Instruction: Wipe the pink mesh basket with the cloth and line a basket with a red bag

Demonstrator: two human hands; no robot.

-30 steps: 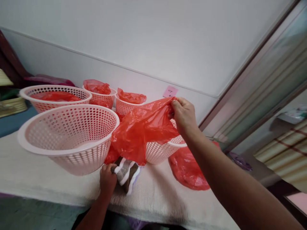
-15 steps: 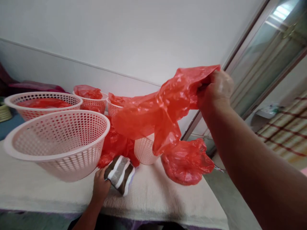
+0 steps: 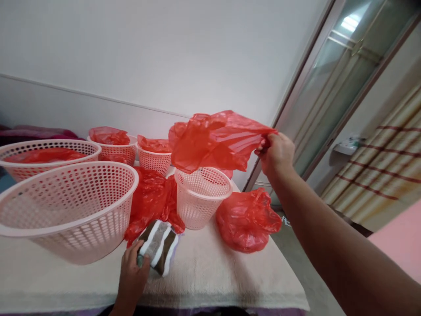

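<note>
My right hand (image 3: 279, 153) is closed on one end of a red plastic bag (image 3: 210, 140), which billows out to the left in the air. Below the bag stands a small pink perforated basket (image 3: 197, 206). My left hand (image 3: 134, 267) grips the left edge of a folded striped cloth (image 3: 160, 245) in brown, grey and white, low over the table. Behind the cloth lies a crumpled red bag (image 3: 149, 197). To the right of the small basket, a bulging red bag (image 3: 247, 221) rests on the table; its contents are hidden.
A large pink basket (image 3: 70, 219) fills the left of the cloth-covered table (image 3: 210, 281). Behind it stand a wide basket (image 3: 49, 160) and two smaller baskets holding red plastic. A white wall (image 3: 158, 57) rises at the back. Patterned curtains (image 3: 381, 166) hang at the right.
The red bag in my right hand has swung down and spread out flatter, uncovering the small basket's rim. My left hand stays on the striped cloth. The view has shifted slightly right.
</note>
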